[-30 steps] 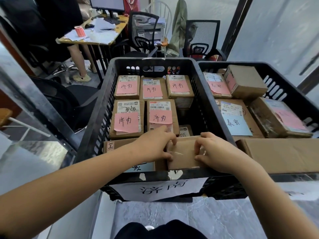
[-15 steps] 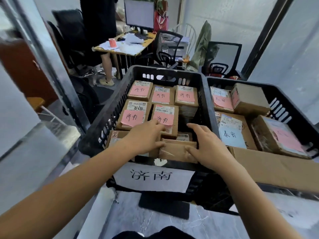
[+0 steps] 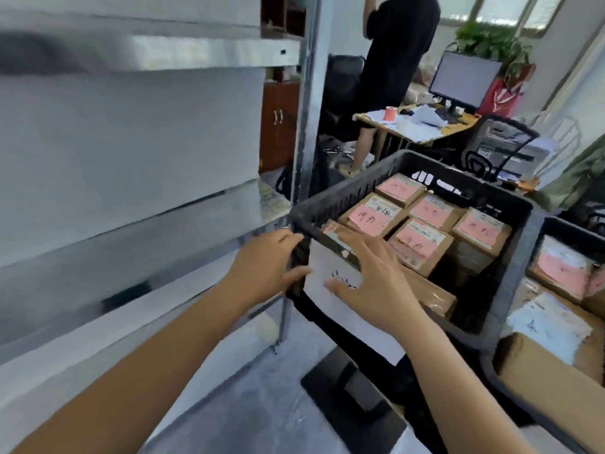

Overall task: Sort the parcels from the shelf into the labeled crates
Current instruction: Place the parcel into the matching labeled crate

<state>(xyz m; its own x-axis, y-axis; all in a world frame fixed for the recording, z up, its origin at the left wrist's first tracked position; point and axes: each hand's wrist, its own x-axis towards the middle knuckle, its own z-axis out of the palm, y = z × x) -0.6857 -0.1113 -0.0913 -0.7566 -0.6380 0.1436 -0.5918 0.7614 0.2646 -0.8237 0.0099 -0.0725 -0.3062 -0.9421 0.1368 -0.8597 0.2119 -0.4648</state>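
Note:
A black crate [image 3: 353,180] with a white paper label [image 3: 330,314] on its near wall holds several brown parcels with pink notes [image 3: 420,239]. One plain brown parcel [image 3: 433,294] lies just inside the near wall. My left hand [image 3: 265,267] hovers at the crate's near left corner, fingers relaxed, holding nothing. In front of the white label my right hand [image 3: 370,276] has its fingers spread and is empty. A grey metal shelf [image 3: 131,221] fills the left side, blurred; I see no parcels on it.
A second black crate [image 3: 553,226] with parcels stands on the right. A person in black [image 3: 393,60] stands by a desk [image 3: 412,129] with a monitor and office chairs behind the crates. A black flat base [image 3: 353,398] lies on the grey floor below.
Both hands have let go of the plain brown parcel and come out of the crate. The view has swung left toward the metal shelf.

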